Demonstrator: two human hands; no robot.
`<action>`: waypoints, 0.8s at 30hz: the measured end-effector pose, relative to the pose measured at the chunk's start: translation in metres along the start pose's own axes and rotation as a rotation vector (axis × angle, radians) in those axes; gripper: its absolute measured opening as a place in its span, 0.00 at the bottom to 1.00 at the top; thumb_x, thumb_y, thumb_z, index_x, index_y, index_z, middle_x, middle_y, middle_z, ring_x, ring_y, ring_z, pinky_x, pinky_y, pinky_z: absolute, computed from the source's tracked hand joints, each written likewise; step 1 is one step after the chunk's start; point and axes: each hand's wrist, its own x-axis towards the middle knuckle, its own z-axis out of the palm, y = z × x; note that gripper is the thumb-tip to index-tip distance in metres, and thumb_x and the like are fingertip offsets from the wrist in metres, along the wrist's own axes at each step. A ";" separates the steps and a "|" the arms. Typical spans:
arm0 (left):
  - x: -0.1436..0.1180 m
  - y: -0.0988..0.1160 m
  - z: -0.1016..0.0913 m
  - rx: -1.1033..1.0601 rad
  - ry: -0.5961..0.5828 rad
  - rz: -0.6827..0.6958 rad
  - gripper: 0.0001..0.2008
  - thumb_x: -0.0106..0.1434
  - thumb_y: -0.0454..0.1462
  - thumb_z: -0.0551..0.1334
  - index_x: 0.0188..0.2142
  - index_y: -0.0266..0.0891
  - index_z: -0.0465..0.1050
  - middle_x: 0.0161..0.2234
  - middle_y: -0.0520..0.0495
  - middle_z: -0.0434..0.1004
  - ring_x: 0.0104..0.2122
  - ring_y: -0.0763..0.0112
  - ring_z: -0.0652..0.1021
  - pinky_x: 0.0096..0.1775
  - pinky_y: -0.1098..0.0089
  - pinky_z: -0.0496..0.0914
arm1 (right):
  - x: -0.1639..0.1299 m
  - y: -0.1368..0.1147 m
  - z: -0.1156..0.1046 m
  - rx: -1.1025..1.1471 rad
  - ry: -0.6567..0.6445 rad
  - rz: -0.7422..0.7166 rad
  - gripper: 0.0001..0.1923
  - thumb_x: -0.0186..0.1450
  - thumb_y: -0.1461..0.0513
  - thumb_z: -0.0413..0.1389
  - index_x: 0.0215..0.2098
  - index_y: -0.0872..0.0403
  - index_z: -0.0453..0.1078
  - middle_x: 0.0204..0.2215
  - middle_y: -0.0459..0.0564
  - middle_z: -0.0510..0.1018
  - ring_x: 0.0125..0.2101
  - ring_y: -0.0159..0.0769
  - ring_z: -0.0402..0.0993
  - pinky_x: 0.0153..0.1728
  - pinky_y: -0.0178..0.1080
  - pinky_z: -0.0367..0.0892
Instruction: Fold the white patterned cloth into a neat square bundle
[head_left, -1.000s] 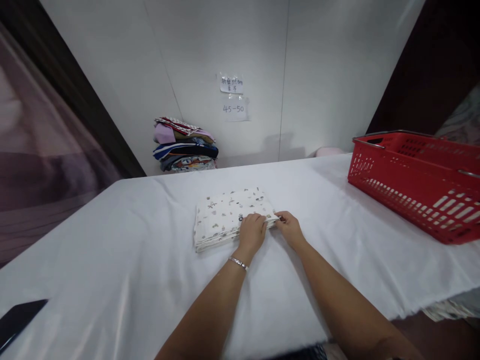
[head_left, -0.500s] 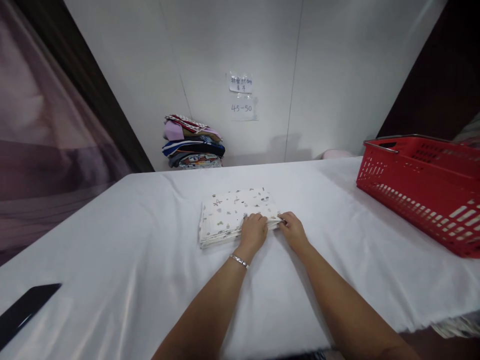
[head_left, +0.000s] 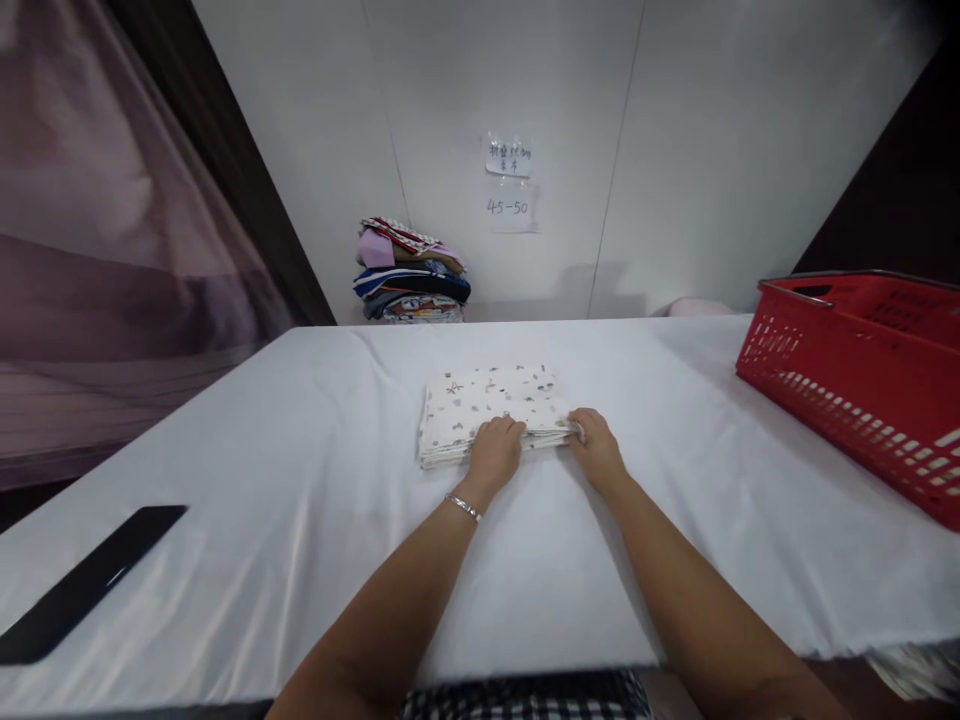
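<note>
A white cloth point(head_left: 491, 395) with small scattered prints lies folded into a flat rectangle of several layers near the middle of the table. At its front edge, my left hand point(head_left: 496, 447), with a silver bracelet at the wrist, has its fingers curled over the layers. The front right corner is pinched by my right hand point(head_left: 598, 446), its fingers closed on the edge. Between the two hands the stacked layers show along the front. My left fingertips hide part of the print.
White fabric covers the table point(head_left: 300, 430). A red plastic basket point(head_left: 862, 370) stands at the right, and a flat black object point(head_left: 90, 580) lies at the left. Against the wall is a stack of folded textiles point(head_left: 412, 270), below paper signs point(head_left: 511, 207). A purplish curtain point(head_left: 135, 250) hangs on the left.
My left hand has slid a little left along the cloth's front edge. My right hand stays at the right corner. The view has shifted, showing more of the black object.
</note>
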 end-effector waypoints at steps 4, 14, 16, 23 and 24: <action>0.005 0.004 0.001 0.014 0.015 0.021 0.10 0.63 0.31 0.52 0.41 0.41 0.68 0.39 0.46 0.71 0.41 0.64 0.69 0.41 0.64 0.61 | -0.001 0.000 0.000 0.054 0.001 0.107 0.15 0.54 0.65 0.49 0.40 0.52 0.65 0.41 0.50 0.70 0.39 0.39 0.67 0.39 0.41 0.65; 0.051 0.039 0.013 0.045 -0.019 0.291 0.07 0.63 0.30 0.53 0.38 0.38 0.69 0.36 0.45 0.70 0.40 0.64 0.69 0.40 0.64 0.60 | 0.000 0.003 0.001 0.117 -0.011 0.260 0.15 0.52 0.61 0.51 0.38 0.52 0.67 0.34 0.46 0.72 0.28 0.33 0.66 0.32 0.37 0.63; 0.058 0.043 0.014 0.032 -0.032 0.312 0.06 0.63 0.31 0.54 0.37 0.38 0.70 0.35 0.44 0.70 0.41 0.64 0.69 0.40 0.64 0.60 | 0.000 0.005 0.000 0.203 -0.026 0.281 0.15 0.51 0.61 0.51 0.37 0.52 0.68 0.32 0.45 0.73 0.28 0.32 0.66 0.31 0.35 0.63; 0.064 0.046 0.016 -0.016 -0.017 0.329 0.06 0.63 0.33 0.55 0.38 0.40 0.71 0.37 0.47 0.71 0.40 0.66 0.69 0.39 0.66 0.61 | 0.002 0.010 -0.001 0.328 0.000 0.346 0.12 0.50 0.63 0.49 0.33 0.52 0.69 0.26 0.43 0.73 0.26 0.32 0.66 0.30 0.34 0.62; 0.064 0.046 0.016 -0.018 -0.016 0.341 0.06 0.63 0.33 0.55 0.37 0.40 0.71 0.37 0.47 0.72 0.40 0.66 0.69 0.39 0.66 0.61 | 0.002 0.011 -0.001 0.336 0.004 0.355 0.12 0.51 0.63 0.49 0.32 0.52 0.69 0.25 0.42 0.73 0.25 0.32 0.66 0.30 0.34 0.61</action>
